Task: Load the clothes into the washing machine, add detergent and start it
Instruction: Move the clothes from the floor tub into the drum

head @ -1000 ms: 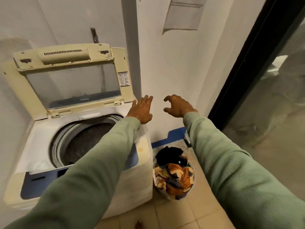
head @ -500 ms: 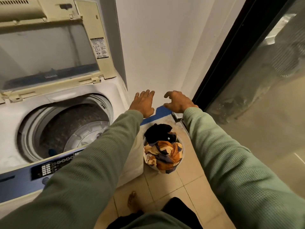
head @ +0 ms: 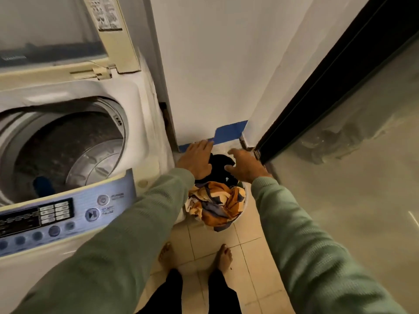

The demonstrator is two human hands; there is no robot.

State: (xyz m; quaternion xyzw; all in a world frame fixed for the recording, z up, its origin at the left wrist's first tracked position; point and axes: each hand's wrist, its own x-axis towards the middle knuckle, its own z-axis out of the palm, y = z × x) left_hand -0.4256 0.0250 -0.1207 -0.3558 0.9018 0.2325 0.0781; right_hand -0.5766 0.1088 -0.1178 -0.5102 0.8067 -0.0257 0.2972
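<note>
A person in green sleeves stood barefoot on the tiled floor [head: 247, 252] beside the washing machine [head: 145, 168], bending toward a laundry basket [head: 243, 208] that sat on the floor just right of the machine, in the corner against the wall [head: 215, 64]. The basket's spot there put the clothes within a short lift of the open drum. A patterned orange and cream cloth [head: 217, 200] lay heaped nearest the person, with a black garment [head: 221, 165] behind it. Both hands reached over the black garment with nothing yet in them: the left hand [head: 196, 159] flat and spread, the right hand [head: 246, 165] open with fingers curled, apparently ready to gather the pile. On the machine, the control panel [head: 63, 214] faced the person, and the lid [head: 68, 30] stood raised at the back, leaving the drum [head: 68, 150] clear for loading; a small blue item [head: 43, 186] showed inside it. A dark-framed glass door [head: 340, 87] ran close along the right of the basket, narrowing the working room. No detergent was visible.
</note>
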